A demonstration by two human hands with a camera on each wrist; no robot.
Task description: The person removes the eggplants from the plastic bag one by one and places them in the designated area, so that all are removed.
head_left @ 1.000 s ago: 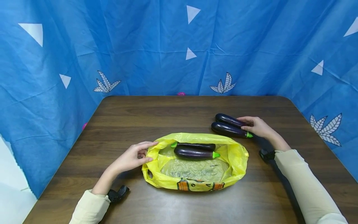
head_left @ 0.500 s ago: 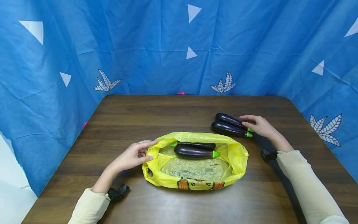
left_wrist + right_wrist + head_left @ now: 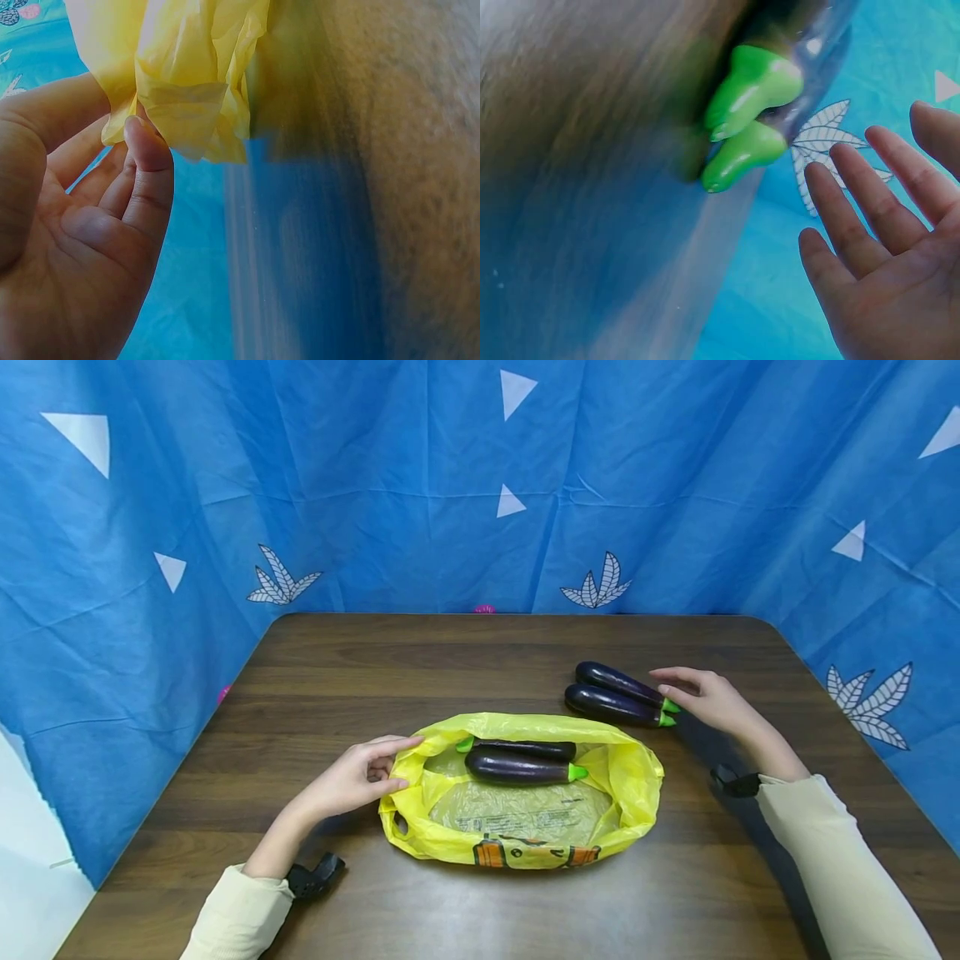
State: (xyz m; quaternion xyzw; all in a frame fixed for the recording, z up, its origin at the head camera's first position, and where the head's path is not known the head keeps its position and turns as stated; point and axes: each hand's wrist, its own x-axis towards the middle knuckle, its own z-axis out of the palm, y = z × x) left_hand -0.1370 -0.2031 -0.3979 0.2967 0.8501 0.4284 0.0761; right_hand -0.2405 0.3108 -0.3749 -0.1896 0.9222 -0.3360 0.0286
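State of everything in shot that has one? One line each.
Yellow bag: mouth open, facing up.
Bagged eggplants: lying side by side.
Loose eggplants: lying side by side, outside the bag.
Left hand: gripping the bag's edge.
Right hand: open, fingers extended, holding nothing.
Blue curtain: hanging, creased.

Brn wood-grain tbl [image 3: 420,668], blue cloth [image 3: 375,443] behind w/ wht triangles [image 3: 514,392] & leaf prints [image 3: 610,578].

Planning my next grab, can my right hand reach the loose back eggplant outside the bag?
Probably yes: your right hand is empty near the loose back eggplant, nothing visible between them.
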